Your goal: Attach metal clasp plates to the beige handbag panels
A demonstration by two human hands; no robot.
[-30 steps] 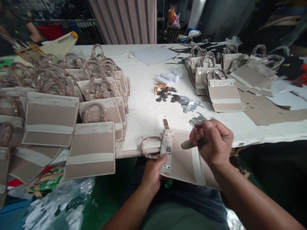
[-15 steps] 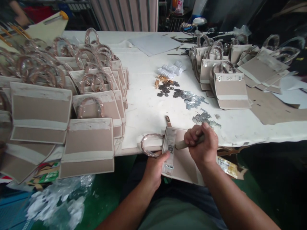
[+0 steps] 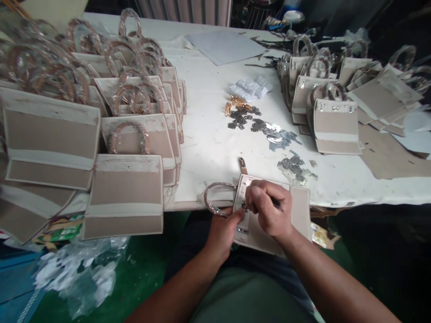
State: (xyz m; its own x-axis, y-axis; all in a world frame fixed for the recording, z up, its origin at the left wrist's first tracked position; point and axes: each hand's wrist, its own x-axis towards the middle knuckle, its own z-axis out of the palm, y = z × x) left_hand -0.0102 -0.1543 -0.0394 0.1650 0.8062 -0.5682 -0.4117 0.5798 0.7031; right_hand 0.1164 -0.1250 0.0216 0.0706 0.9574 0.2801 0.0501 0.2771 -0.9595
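Note:
A beige handbag panel lies at the table's front edge, above my lap, with its plastic-wrapped handle looping out to the left. My left hand grips the panel by its near left side, thumb on top beside a small metal plate. Closed in a fist over that plate, my right hand holds a short hand tool; only a dark bit shows, and its tip is hidden. A second small metal piece sits on the panel's pale strip, below the thumb. A narrow tab with metal hardware sticks out beyond the panel.
Stacked bag panels with wrapped handles fill the left side of the table. More bag panels stand at the right. Between them lie loose metal plates, gold fittings and white packets. Plastic scraps lie below left.
My right hand has moved left along the panel, bringing the tool over the metal plate beside my left thumb. The left hand keeps its hold. The camera view has shifted slightly.

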